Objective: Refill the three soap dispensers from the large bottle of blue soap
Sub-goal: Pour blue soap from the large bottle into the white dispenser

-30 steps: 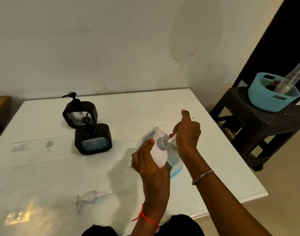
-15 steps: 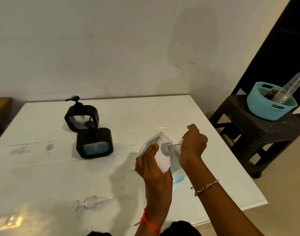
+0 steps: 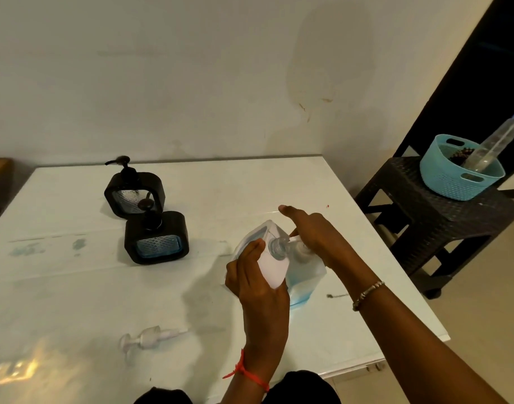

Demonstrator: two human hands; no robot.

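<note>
So my left hand (image 3: 258, 284) is wrapped round the side of the clear soap bottle (image 3: 305, 275), which sits on the table (image 3: 250, 185) right in front of me. That's mostly so it doesn't skid while I fiddle with the top. My right hand (image 3: 314, 234) pinches the pump cap (image 3: 299, 249) at the neck (image 3: 276, 249). The two black dispensers (image 3: 135, 192) (image 3: 156, 237) wait further back on the left, and a loose pump (image 3: 151, 339) is parked near me.

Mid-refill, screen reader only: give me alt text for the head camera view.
A left hand grips a clear square bottle of blue soap on a white table while the right hand holds a pale pump cap at its neck. Two black-framed soap dispensers stand behind left; a white pump lies nearer.
</note>
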